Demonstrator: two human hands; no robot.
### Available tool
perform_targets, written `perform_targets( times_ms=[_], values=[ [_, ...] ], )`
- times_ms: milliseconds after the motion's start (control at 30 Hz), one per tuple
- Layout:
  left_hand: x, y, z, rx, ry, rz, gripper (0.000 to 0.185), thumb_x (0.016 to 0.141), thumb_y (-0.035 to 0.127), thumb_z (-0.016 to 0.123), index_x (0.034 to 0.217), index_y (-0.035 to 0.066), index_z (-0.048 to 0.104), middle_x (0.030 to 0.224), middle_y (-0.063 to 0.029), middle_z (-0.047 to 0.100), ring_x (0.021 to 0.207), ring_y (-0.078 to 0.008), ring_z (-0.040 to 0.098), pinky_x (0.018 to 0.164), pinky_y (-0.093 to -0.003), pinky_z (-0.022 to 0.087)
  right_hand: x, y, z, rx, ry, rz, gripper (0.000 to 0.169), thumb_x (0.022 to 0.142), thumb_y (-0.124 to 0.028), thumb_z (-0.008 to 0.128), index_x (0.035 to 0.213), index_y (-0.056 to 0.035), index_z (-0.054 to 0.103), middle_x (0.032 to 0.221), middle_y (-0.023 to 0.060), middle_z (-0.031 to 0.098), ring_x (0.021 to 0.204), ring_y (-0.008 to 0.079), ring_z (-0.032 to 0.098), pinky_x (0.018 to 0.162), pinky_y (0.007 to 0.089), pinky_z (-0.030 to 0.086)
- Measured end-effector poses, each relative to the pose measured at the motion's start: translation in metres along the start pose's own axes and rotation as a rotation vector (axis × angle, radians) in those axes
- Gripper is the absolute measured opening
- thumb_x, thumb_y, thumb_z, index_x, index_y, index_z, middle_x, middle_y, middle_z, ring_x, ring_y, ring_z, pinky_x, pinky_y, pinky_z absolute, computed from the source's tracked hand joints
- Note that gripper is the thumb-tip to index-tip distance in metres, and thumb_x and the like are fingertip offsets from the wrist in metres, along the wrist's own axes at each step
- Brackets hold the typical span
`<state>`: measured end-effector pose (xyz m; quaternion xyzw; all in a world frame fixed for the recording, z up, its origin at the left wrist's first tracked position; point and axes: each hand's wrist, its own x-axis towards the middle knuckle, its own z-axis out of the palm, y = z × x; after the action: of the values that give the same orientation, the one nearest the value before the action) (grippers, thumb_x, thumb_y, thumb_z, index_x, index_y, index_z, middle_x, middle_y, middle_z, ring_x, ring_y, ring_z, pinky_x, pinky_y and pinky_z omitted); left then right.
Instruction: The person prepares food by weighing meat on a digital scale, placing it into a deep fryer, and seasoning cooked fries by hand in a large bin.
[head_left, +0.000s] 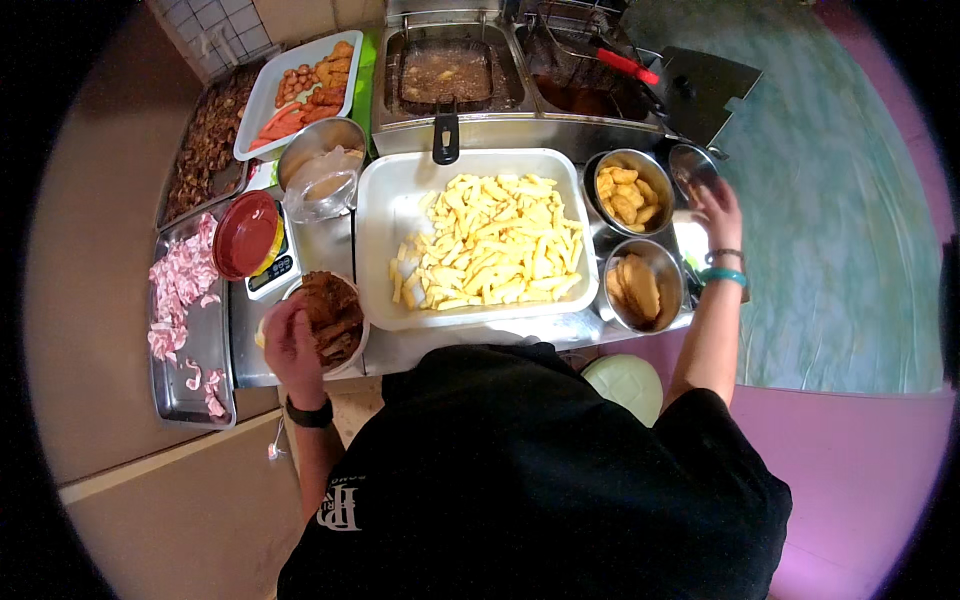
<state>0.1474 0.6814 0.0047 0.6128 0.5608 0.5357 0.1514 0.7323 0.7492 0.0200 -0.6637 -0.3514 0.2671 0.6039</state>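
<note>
My left hand is at the left side of a round white tub of dark brown fried pieces. Its fingers are curled and partly hidden, so whether it grips the rim is unclear. On the far right my right hand has its fingertips at a round metal container; any hold on it cannot be made out. Nearest that hand are a steel pot of golden fried pieces and another steel pot with flat brown pieces. Between my hands stands a white tray of pale french fries.
A two-basin deep fryer stands behind the tray, one basket's black handle reaching over its rim. To the left are a kitchen scale under a red bowl, a raw meat tray and a sausage tray.
</note>
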Motion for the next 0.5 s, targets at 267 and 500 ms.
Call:
perform_targets(
  times_ms=[267,500],
  values=[
    [-0.028,-0.075,-0.059,0.100,0.378,-0.286,0.021,0.089,0.009,0.049,0.104,0.000,0.060,0.090,-0.0037,0.060,0.077,-0.0092,0.053,0.070,-0.0227,0.043,-0.025,0.032,0.040,-0.140,-0.095,-0.193,0.038,0.085,-0.016,0.060,0.118,-0.0010,0.049,0.093,0.0066,0.062,0.072,0.0081,0.058,0.057,0.0208,0.047],
    [-0.051,-0.148,-0.070,-0.012,0.490,-0.474,0.019,0.089,0.012,0.050,0.100,0.003,0.062,0.080,-0.0002,0.059,0.069,-0.0068,0.051,0.062,-0.0204,0.042,-0.118,0.015,0.131,-0.444,-0.242,-0.298,0.025,0.081,-0.019,0.063,0.068,0.0018,0.057,0.059,0.0002,0.053,0.055,0.0062,0.044,0.052,0.0205,0.037]
  ],
)
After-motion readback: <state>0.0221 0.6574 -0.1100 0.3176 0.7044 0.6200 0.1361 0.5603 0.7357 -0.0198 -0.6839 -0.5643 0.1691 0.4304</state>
